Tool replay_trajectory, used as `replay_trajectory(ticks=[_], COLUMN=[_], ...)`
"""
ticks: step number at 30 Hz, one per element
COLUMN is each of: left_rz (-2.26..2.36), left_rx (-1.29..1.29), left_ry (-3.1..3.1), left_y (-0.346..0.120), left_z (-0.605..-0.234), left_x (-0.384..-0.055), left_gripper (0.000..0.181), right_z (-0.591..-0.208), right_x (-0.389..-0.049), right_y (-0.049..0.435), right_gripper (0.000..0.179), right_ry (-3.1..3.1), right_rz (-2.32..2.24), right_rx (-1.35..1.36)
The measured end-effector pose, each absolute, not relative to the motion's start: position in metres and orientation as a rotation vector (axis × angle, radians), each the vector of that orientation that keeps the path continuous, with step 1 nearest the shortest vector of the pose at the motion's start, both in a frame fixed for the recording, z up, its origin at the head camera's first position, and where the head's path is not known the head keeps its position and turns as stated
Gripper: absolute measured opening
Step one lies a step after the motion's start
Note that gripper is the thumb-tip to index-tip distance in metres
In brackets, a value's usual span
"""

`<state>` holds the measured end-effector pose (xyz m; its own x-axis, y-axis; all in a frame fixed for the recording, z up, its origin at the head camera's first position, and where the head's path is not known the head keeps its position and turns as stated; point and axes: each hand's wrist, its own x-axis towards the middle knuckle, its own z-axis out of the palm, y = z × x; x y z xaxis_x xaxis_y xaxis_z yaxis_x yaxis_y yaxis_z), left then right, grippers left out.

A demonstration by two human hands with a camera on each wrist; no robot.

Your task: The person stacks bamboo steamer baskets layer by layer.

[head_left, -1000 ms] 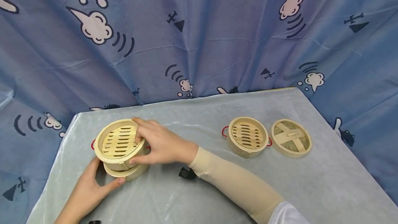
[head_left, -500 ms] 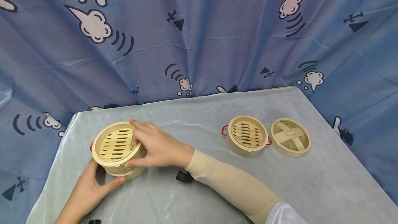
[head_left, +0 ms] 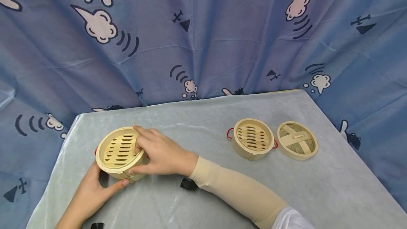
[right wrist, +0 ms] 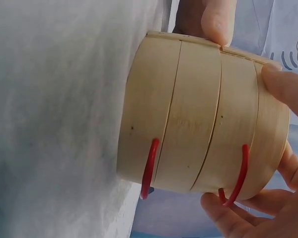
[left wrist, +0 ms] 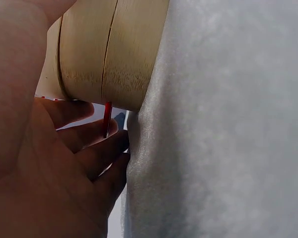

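Two round bamboo steamer baskets are stacked on the left of the table. The upper basket has a slatted base and sits flush on the lower basket, which shows only a sliver in the head view. My right hand grips the upper basket's right side, thumb in front and fingers over the rim. Around the front left of the stack, my left hand holds the lower basket between thumb and fingers. In the right wrist view, red handles stick out from both baskets.
Another slatted steamer basket with red handles stands right of centre. Beside it lies a round bamboo lid with crossed strips. A small black object shows under my right forearm. A blue patterned curtain hangs behind the table.
My right hand has lowered the upper basket, and the tilt and offset between the two baskets have gone. The left hand has stayed in place.
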<state>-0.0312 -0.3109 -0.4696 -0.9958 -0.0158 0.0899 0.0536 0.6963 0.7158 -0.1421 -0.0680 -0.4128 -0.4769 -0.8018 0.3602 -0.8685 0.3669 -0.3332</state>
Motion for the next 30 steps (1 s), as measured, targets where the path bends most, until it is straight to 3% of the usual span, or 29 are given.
replay_trajectory(ticks=[30], left_rz=[-1.147], left_rx=[0.001], left_ry=[-2.831], left_y=[-0.3094], left_z=[-0.47], left_x=[-0.0303], left_gripper=[0.11], right_z=[-0.4103], right_x=[-0.1353], right_y=[-0.0668], right_gripper=[0.058], right_ry=[-2.485], right_rz=[0.622], right_rx=[1.481])
